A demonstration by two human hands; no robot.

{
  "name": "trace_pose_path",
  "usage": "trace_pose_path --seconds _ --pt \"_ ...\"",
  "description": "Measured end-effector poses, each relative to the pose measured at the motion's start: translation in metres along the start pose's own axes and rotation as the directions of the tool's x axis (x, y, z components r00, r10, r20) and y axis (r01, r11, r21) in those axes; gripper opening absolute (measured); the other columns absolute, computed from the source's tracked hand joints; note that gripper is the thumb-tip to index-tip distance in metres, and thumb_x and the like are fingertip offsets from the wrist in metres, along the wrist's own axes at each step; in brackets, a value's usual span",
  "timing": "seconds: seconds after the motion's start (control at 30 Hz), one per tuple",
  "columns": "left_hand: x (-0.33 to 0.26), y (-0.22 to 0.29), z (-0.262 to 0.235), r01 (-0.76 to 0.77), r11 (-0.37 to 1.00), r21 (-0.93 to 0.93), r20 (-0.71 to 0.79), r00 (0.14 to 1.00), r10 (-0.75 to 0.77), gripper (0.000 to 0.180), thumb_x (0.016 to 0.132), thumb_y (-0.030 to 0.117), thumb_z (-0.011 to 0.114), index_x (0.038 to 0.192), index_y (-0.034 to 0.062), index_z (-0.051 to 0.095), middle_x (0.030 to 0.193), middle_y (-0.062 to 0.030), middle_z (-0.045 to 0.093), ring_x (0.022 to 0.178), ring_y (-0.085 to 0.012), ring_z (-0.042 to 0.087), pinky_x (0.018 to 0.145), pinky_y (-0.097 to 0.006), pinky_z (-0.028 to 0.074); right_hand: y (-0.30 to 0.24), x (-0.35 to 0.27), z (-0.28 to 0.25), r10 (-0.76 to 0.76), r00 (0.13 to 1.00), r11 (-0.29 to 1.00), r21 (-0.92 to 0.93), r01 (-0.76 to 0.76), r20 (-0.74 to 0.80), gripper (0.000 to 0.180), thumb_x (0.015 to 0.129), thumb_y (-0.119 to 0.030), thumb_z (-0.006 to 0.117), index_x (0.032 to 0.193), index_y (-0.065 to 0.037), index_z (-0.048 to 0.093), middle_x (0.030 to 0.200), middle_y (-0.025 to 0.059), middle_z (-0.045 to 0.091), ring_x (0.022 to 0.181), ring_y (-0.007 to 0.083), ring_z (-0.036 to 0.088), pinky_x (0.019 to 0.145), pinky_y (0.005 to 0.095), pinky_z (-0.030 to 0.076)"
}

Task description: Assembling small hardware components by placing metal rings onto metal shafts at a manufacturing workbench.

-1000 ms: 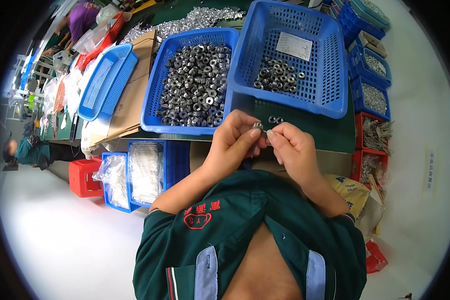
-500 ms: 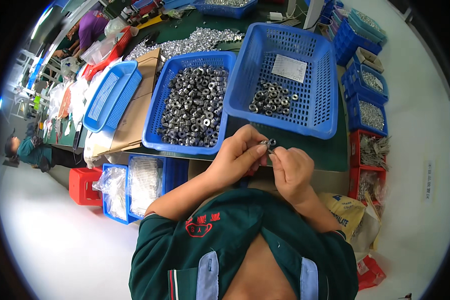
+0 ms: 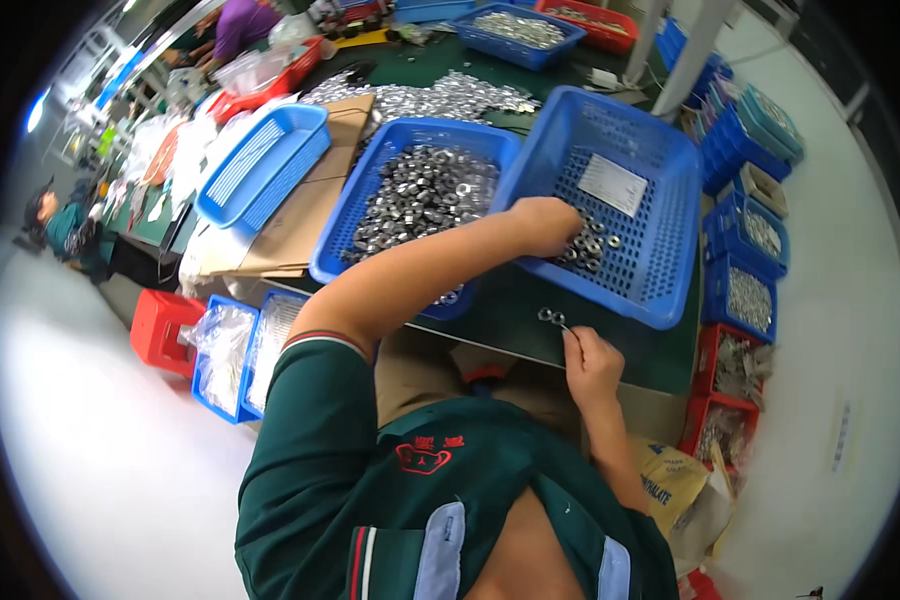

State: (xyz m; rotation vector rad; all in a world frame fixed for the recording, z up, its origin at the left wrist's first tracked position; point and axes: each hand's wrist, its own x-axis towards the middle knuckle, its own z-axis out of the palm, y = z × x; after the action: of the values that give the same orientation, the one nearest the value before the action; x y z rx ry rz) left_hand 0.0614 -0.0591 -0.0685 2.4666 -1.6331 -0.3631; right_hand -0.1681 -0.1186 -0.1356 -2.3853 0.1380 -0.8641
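Head view: left hand (image 3: pixel 548 226), grip hidden, has moved beside round silvery metal rings (image 3: pixel 596 249); right hand (image 3: pixel 594 366) pinches a slim silvery metal piece (image 3: pixel 567 329).

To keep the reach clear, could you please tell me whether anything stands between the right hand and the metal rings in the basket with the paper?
Yes: the blue basket's near wall stands between the right hand and the metal rings, and the left hand is beside them.
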Motion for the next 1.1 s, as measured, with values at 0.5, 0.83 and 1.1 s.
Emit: trace_pose_path --seconds 0.5,0.83,1.1 --pt "-0.074 -0.095 -0.067 0.274 0.956 0.106 -0.184 0.95 -0.252 0.018 0.083 0.024 0.061 0.089 0.0111 0.071 0.089 -0.0157 0.068 0.088 -0.0345 0.066 0.075 -0.045 0.053 0.012 -0.002 0.006 -0.017 1.0 1.0 -0.016 0.017 -0.016 0.009 0.086 -0.011 0.064 0.082 -0.006 0.059 0.067 0.0124 0.059 0.059 0.0323 0.058 0.053 0.0404 0.045" --pt "-0.09 -0.103 -0.049 0.165 0.97 0.18 -0.065 0.986 -0.156 0.016 0.076 0.019 0.07 0.091 0.0138 0.07 0.092 -0.0082 0.063 0.096 -0.0298 0.06 0.085 -0.04 0.049 0.013 -0.005 0.009 -0.034 0.999 0.999 -0.032 0.034 -0.013 0.009 0.086 -0.012 0.064 0.083 -0.006 0.059 0.071 0.0126 0.062 0.062 0.0323 0.06 0.056 0.0393 0.047" --pt "-0.094 -0.122 -0.035 0.134 0.981 -0.142 -0.19 0.969 -0.16 0.018 0.081 0.014 0.07 0.097 0.0063 0.067 0.096 -0.0095 0.067 0.089 -0.0237 0.063 0.081 -0.035 0.05 0.01 -0.004 0.008 -0.034 0.999 0.997 -0.069 0.033 -0.008 0.009 0.087 -0.013 0.064 0.083 -0.006 0.059 0.07 0.0121 0.062 0.061 0.0317 0.06 0.056 0.0393 0.047"
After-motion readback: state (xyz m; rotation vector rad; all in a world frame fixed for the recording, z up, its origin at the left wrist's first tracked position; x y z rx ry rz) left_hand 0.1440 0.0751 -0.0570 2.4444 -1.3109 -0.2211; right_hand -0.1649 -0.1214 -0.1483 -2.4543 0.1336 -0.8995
